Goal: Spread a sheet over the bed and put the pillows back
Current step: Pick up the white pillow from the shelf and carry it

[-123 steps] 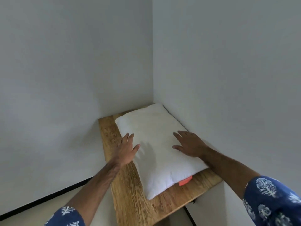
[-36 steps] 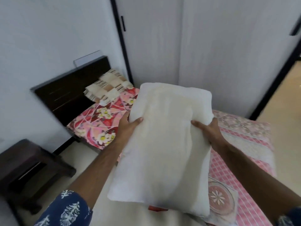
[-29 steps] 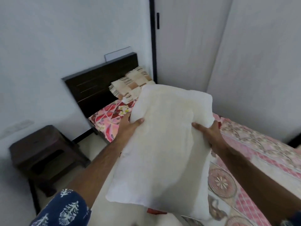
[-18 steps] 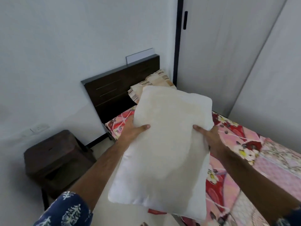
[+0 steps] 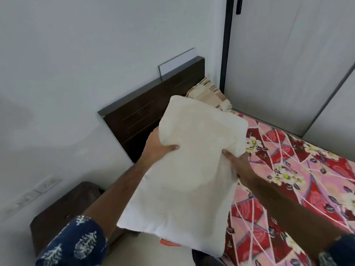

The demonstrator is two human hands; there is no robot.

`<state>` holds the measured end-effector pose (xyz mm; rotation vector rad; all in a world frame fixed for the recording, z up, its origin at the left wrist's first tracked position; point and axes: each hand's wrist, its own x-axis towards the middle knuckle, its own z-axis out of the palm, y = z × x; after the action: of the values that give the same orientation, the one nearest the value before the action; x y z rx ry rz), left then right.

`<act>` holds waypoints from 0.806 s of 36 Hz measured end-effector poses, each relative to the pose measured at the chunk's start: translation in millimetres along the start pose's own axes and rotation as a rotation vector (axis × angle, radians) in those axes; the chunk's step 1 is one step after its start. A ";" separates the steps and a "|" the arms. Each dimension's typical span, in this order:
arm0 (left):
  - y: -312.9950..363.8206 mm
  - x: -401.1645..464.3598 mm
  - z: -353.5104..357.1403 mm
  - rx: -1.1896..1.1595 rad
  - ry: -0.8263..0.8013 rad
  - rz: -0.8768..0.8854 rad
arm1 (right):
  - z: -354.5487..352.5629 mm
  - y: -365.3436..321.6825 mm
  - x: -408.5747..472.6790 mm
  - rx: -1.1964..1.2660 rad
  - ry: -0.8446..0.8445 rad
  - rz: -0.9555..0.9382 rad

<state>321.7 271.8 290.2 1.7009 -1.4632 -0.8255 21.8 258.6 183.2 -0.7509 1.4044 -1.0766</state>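
The left hand (image 5: 158, 148) grips the left edge of a plump white rectangular pillow (image 5: 188, 169), its thumb curled over the top face and its other fingers hidden beneath. The right hand (image 5: 237, 163) grips the opposite edge the same way, thumb pressed into the fabric on top, the rest of the fingers tucked under and out of sight. Between the two hands the pillow is held in the air, tilted with its far end raised toward the headboard and its near end sagging down toward the person. A small orange tag (image 5: 169, 243) pokes out below the near edge.

The pillow hangs over the left edge of the bed near its head, partly above the red and pink floral bedsheet (image 5: 299, 169) that covers the mattress. At the far corner of the bed, against the dark brown wooden headboard (image 5: 142, 120), lies a beige and brown patterned pillow (image 5: 209, 92), half hidden behind the white one. A dark blue sleeve with white leaf print (image 5: 76, 244) covers the left upper arm.

Beside the bed on the left stands a dark brown wooden bedside stool (image 5: 63, 208), against a white wall with a white socket plate (image 5: 47, 184). Grey wardrobe doors (image 5: 288, 64) rise beyond the far side of the bed.
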 end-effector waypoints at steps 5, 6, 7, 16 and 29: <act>-36.9 105.7 -16.7 0.104 -0.019 -0.034 | 67.7 16.0 84.2 0.029 -0.054 0.122; -43.0 127.1 -20.7 0.129 -0.024 -0.045 | 82.1 19.7 101.1 0.040 -0.058 0.149; -50.4 149.3 -24.3 0.156 -0.029 -0.054 | 95.7 23.7 118.4 0.056 -0.061 0.162; -129.8 328.4 -33.6 0.395 -0.129 -0.002 | 202.9 49.3 240.4 0.127 0.006 0.357; -273.8 478.1 -6.9 0.723 -0.157 0.054 | 308.8 147.3 382.4 0.124 0.023 0.552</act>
<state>538.8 -177.7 57.1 2.1237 -2.0724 -0.4189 292.2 -90.8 -77.8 -0.2328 1.4343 -0.7285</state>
